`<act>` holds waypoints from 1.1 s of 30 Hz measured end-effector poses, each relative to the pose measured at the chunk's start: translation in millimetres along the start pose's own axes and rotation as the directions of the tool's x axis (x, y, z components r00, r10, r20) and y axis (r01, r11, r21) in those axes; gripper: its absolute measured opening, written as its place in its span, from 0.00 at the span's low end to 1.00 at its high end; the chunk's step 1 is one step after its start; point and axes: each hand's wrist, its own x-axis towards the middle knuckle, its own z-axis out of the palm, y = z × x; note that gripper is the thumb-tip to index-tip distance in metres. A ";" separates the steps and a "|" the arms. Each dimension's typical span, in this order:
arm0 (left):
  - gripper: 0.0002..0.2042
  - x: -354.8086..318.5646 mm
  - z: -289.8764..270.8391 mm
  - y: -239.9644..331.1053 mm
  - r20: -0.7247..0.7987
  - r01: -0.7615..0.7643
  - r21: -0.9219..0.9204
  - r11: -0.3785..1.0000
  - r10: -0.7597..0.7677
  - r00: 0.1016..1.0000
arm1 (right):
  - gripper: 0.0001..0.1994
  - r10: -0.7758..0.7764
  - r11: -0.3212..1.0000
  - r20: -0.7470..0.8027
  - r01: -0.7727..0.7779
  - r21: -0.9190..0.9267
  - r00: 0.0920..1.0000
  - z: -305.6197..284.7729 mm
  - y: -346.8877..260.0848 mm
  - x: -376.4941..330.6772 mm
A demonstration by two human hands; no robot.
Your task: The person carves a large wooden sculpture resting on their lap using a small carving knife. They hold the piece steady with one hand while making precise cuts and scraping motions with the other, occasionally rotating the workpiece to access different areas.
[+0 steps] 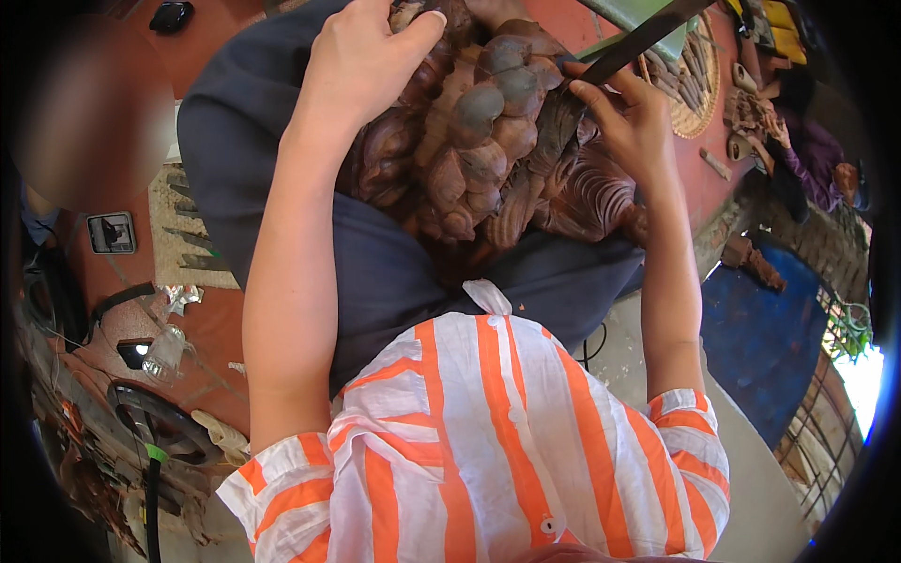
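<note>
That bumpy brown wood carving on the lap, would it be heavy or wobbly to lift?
The wood carving looks thick and solid, so probably heavy and stiff. Its rounded lumps may make it rock; the left hand steadies it while the right hand holds a dark tool.

The carved wood block [488,141] fills the lap — open floor [216,324] only at the left.

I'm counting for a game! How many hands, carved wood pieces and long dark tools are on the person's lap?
Hands: 2, left hand and right hand
Carved wood piece: 1
Long dark tool: 1
Total: 4
</note>
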 end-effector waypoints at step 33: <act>0.19 1.9 2.1 -9.3 0.080 0.004 0.024 1.000 -0.006 0.997 | 0.05 0.113 0.926 -0.325 0.018 0.376 0.939 25.6 17.5 -32.7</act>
